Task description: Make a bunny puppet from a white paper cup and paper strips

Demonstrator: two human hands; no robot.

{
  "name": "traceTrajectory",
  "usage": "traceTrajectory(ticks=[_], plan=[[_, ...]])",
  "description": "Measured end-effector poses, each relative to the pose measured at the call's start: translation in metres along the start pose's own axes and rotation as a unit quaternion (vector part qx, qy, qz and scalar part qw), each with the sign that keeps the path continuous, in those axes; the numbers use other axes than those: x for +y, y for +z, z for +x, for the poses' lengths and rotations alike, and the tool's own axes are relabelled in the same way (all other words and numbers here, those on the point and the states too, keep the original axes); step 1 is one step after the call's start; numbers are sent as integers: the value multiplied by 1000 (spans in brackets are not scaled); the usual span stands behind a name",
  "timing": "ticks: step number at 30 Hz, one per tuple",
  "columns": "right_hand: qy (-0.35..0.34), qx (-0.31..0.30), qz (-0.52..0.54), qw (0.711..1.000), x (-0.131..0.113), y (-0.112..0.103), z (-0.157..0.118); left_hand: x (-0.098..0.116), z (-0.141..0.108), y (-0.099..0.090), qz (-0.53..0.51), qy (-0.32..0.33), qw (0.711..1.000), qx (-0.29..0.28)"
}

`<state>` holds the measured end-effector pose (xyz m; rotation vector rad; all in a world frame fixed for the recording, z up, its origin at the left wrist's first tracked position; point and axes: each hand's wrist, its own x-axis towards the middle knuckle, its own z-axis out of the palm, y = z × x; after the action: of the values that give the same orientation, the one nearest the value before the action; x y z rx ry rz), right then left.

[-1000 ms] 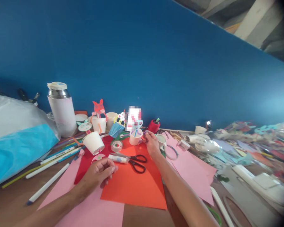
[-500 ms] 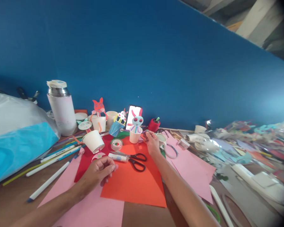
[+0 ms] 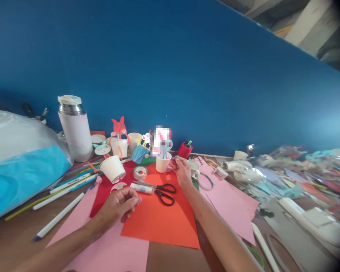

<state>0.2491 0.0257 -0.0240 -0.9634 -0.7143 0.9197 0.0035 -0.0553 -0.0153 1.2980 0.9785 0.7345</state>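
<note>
My left hand (image 3: 121, 204) hovers low over the orange-red paper (image 3: 158, 223), its fingers curled together. A pale bit shows at its fingertips, too small to name. Beyond it lie a glue stick (image 3: 141, 188) and black-handled scissors (image 3: 166, 192). My right hand (image 3: 183, 173) reaches farther forward, with thumb and fingers pinched on something small that I cannot make out. Just left of it stands a white paper cup (image 3: 163, 163) with a paper figure in it, partly blurred out. A roll of tape (image 3: 140, 172) lies between the hands and the cups.
A tipped paper cup (image 3: 112, 169), a cup with a red paper figure (image 3: 119, 148) and a blue cup (image 3: 139, 154) are at the back left. A white flask (image 3: 76, 132) and plastic bag (image 3: 22, 162) stand left. Pink paper (image 3: 229, 200) and scattered craft scraps (image 3: 306, 177) lie right.
The view has shifted very slightly. Both hands keep nearly the same place and pose.
</note>
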Motion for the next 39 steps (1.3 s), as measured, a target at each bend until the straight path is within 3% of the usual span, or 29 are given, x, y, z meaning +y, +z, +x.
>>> traceTrajectory(ticks=[39], plan=[[-13, -18, 47, 999, 7, -6, -4, 1, -4, -1, -1, 5, 1000, -3]])
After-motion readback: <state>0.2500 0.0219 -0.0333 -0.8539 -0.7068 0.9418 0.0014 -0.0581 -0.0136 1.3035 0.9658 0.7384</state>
